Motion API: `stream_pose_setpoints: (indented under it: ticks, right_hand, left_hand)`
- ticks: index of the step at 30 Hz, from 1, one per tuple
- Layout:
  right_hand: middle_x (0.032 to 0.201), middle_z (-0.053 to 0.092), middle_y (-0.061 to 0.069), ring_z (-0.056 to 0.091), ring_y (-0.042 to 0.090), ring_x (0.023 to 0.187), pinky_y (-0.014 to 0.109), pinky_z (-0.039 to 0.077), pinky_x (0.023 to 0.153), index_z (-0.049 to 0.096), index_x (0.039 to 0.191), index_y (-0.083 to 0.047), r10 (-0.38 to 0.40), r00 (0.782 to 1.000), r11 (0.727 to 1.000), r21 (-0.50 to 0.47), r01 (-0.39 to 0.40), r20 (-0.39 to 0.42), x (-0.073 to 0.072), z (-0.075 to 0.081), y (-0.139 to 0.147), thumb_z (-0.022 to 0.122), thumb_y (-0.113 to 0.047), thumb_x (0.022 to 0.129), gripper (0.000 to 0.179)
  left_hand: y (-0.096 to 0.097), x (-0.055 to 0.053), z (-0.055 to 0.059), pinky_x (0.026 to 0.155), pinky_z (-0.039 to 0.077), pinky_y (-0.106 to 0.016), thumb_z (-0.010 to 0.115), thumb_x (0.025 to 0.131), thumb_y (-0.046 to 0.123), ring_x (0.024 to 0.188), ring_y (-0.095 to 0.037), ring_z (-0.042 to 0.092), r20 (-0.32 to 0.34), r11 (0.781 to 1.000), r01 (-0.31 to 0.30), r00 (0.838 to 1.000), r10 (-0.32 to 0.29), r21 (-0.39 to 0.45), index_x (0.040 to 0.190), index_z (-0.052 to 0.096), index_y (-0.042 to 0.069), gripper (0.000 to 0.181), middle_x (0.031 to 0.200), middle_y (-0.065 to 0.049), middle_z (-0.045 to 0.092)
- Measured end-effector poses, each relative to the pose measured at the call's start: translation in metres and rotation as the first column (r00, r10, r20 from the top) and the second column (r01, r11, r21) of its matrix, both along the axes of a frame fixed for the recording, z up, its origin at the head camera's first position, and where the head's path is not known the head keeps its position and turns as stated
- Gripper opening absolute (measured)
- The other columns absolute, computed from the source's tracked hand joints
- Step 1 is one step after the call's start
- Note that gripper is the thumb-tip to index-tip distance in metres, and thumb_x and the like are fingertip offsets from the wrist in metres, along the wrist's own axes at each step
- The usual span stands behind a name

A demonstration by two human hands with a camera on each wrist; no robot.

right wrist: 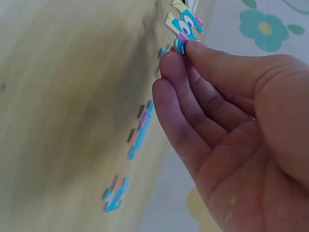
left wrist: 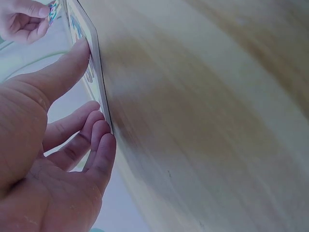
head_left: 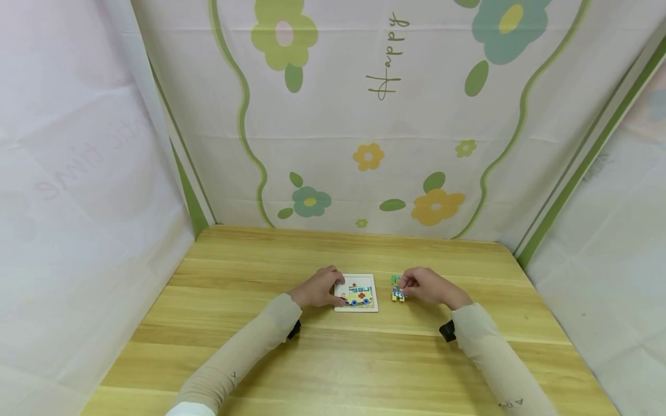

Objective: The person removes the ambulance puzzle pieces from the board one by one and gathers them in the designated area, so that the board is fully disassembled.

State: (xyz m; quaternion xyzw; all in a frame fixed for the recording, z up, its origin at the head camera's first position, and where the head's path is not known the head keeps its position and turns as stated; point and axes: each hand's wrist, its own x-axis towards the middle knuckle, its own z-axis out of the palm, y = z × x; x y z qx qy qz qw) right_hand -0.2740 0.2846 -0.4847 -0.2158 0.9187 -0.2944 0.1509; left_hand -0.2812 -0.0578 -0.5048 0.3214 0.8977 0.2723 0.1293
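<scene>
A square white-rimmed jigsaw board [head_left: 356, 309] lies on the table, with a yellow-and-blue vehicle picture in its lower part. At its left side my left hand [head_left: 318, 289] holds it, the thumb on the board's face and the fingertips along the edge, as the left wrist view shows. Just right of the board, my right hand [head_left: 429, 287] pinches a jigsaw piece [right wrist: 187, 25] between thumb and index finger. That piece is yellow and blue with cartoon eyes. More loose pieces [right wrist: 141, 130] lie below the right hand's fingers, among them a blue-and-orange one [right wrist: 116, 194].
The wooden table [head_left: 333, 358] meets a flower-printed cloth wall [head_left: 333, 115] at its back edge. Further cloth hangs on the left and right. Black wrist cameras [head_left: 447, 331] sit under the forearms.
</scene>
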Motion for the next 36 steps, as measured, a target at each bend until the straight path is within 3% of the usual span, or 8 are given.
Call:
stream_pose_setpoints:
  ticks: [11,21,29,36]
  right_hand:
    - [0.093,0.069,0.002,0.060,0.012,0.085,0.022,0.051,0.074,0.069,0.103,0.001,-0.042,0.999,0.999,0.007,0.042,0.016,0.001,-0.014,0.004,0.070,-0.004,0.100,0.006]
    - [0.097,0.070,0.003,0.061,0.012,0.088,0.026,0.053,0.078,0.071,0.102,-0.003,-0.041,0.999,0.998,0.037,0.042,-0.026,-0.002,-0.015,0.000,0.067,0.001,0.101,0.006]
    - [0.099,0.073,0.007,0.066,0.013,0.088,0.029,0.057,0.079,0.072,0.102,-0.002,0.013,0.998,0.998,0.057,-0.009,-0.059,-0.005,-0.004,-0.010,0.070,0.001,0.099,0.004]
    - [0.098,0.073,0.006,0.066,0.011,0.087,0.030,0.058,0.080,0.073,0.110,0.001,0.084,0.993,0.993,0.093,-0.076,-0.082,-0.012,0.011,-0.037,0.070,0.000,0.098,0.012]
  left_hand:
    - [0.000,0.000,-0.002,0.107,0.048,-0.044,0.083,0.094,0.027,0.116,-0.026,0.053,-0.006,1.000,0.001,1.000,-0.001,-0.010,0.134,0.064,-0.001,0.053,0.130,-0.012,0.059]
    - [0.000,0.001,-0.001,0.108,0.047,-0.045,0.082,0.094,0.028,0.118,-0.027,0.053,0.000,1.000,-0.011,1.000,0.011,-0.008,0.134,0.064,-0.001,0.052,0.132,-0.012,0.059]
    - [0.001,0.001,-0.001,0.108,0.048,-0.044,0.082,0.094,0.028,0.118,-0.027,0.054,-0.010,1.000,-0.004,1.000,0.004,-0.019,0.133,0.065,-0.001,0.052,0.131,-0.012,0.059]
    - [0.001,0.001,0.001,0.109,0.047,-0.044,0.083,0.094,0.026,0.117,-0.026,0.053,-0.006,1.000,-0.003,1.000,0.002,-0.006,0.133,0.064,-0.002,0.052,0.130,-0.012,0.059]
